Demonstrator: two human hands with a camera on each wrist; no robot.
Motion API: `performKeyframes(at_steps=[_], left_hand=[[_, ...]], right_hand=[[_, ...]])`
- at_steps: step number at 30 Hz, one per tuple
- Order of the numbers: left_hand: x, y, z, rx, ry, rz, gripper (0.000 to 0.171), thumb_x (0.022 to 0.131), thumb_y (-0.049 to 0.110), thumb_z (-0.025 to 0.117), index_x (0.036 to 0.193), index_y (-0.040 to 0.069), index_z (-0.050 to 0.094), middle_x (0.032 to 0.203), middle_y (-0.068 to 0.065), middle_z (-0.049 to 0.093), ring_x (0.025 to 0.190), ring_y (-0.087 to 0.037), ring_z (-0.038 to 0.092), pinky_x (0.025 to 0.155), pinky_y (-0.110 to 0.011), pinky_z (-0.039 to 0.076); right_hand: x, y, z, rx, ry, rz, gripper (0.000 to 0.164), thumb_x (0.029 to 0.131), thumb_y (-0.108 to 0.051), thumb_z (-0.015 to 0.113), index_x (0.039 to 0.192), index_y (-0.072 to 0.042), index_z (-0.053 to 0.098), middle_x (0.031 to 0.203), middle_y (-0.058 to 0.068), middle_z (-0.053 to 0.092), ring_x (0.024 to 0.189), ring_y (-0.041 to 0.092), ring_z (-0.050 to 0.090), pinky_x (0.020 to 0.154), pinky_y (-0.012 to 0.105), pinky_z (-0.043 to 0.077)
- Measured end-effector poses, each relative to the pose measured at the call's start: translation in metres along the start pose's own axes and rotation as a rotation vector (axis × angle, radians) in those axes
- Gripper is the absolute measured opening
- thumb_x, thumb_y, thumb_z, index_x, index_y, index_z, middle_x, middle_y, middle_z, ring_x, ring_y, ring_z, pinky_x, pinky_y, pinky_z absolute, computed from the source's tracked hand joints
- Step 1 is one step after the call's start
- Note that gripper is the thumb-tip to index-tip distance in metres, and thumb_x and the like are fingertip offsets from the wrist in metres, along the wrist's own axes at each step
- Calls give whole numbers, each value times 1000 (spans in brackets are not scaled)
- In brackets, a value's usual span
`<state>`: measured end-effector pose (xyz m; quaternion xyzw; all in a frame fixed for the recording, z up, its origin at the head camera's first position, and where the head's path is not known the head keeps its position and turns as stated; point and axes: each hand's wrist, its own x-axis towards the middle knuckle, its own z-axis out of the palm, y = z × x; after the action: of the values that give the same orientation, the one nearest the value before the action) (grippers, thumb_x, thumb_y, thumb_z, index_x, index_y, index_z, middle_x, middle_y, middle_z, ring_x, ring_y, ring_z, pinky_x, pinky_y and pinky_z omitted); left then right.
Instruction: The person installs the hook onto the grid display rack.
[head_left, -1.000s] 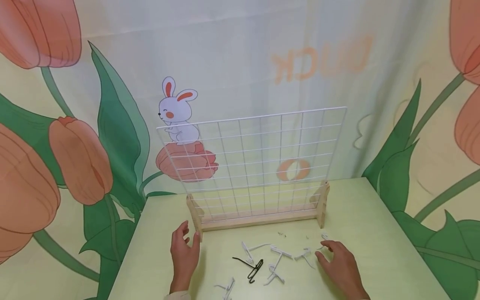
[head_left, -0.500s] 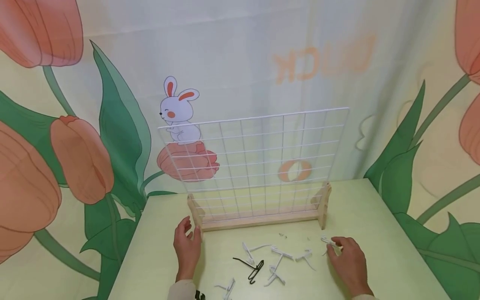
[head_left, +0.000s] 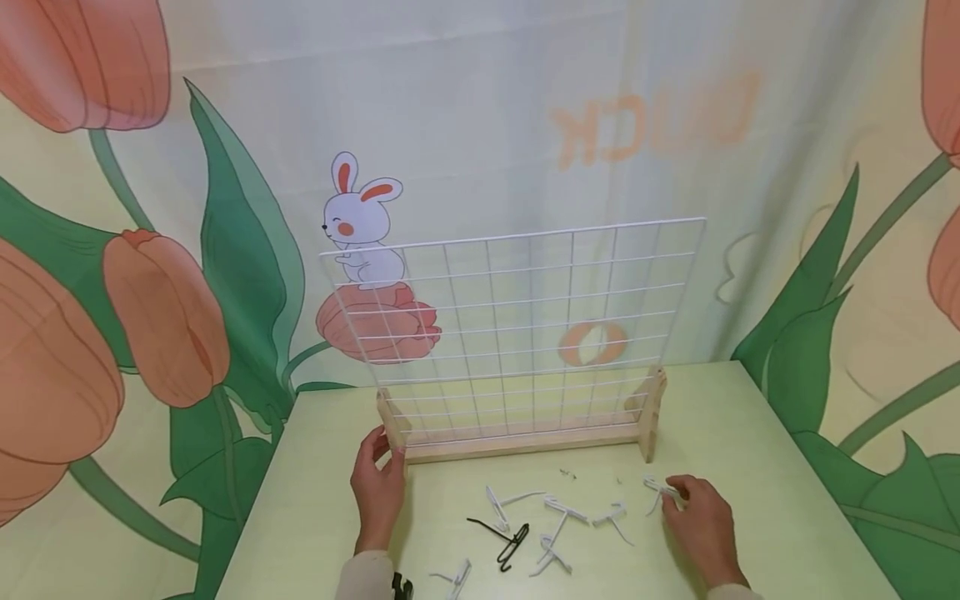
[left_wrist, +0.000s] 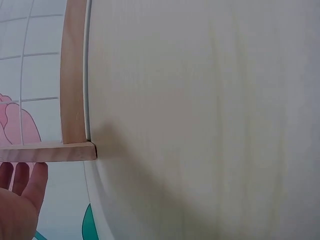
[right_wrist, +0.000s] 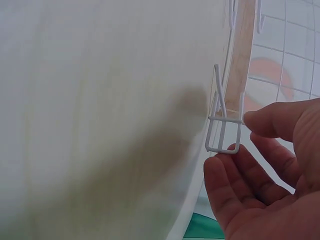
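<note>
A white wire grid panel (head_left: 517,317) stands upright in a wooden base (head_left: 525,442). Beside the base's left upright (head_left: 390,417) is my left hand (head_left: 377,492); in the left wrist view its fingertips (left_wrist: 39,172) meet the outer face of the wood, and the thumb is hidden there. To the right of the base, my right hand (head_left: 701,521) pinches a white wire hook (right_wrist: 223,135) between thumb and fingers. More white hooks (head_left: 566,510) and one black wire hook (head_left: 513,546) lie on the table in front of the base.
Tiny pale bits (head_left: 567,473) lie near the base's front edge. The light green table (head_left: 322,433) reaches back to a curtain (head_left: 480,125) printed with tulips and a rabbit. Another white hook (head_left: 453,577) is at the near table edge.
My right hand has taken hold of the rightmost white hook and shifted slightly right. The left hand has moved up to the base's left upright. The head view has shifted slightly.
</note>
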<state>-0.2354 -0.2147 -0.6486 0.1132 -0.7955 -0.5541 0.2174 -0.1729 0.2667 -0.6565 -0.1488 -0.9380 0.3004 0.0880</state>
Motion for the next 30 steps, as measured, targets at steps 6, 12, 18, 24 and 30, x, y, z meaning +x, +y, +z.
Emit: performKeyframes(at_steps=[6, 12, 18, 24, 30], left_hand=[[2, 1, 2, 50, 31, -2, 42, 101, 9, 70, 142, 15, 61, 132, -12, 70, 122, -32, 69, 95, -49, 62], [3, -1, 2, 99, 45, 4, 42, 102, 10, 71, 142, 16, 62, 128, -11, 72, 117, -31, 72, 91, -51, 63], [4, -1, 2, 116, 36, 9, 42, 102, 11, 69, 143, 14, 62, 129, -12, 71, 117, -32, 72, 91, -51, 63], [2, -1, 2, 136, 42, 18, 40, 103, 12, 68, 143, 13, 62, 130, -13, 71, 116, -34, 73, 91, -53, 63], [2, -3, 3, 152, 53, 38, 40, 103, 12, 68, 142, 13, 63, 129, -14, 72, 114, -35, 74, 90, -53, 63]], right_hand=[[6, 0, 2, 6, -45, 23, 26, 91, -4, 73, 117, 1, 73, 109, 20, 72, 101, 34, 67, 88, 55, 53], [9, 2, 1, 18, -80, 59, 28, 91, -2, 72, 118, 2, 72, 109, 19, 73, 101, 34, 67, 88, 55, 53], [15, 6, 2, 47, -82, 104, 27, 91, 0, 71, 118, 0, 72, 109, 18, 73, 97, 31, 67, 83, 52, 54], [19, 11, 1, 59, -77, 92, 25, 92, -1, 72, 117, 0, 73, 108, 18, 75, 94, 29, 69, 80, 48, 56], [23, 11, -3, 69, -84, 111, 25, 94, -2, 71, 119, 1, 71, 110, 19, 74, 98, 32, 70, 83, 50, 57]])
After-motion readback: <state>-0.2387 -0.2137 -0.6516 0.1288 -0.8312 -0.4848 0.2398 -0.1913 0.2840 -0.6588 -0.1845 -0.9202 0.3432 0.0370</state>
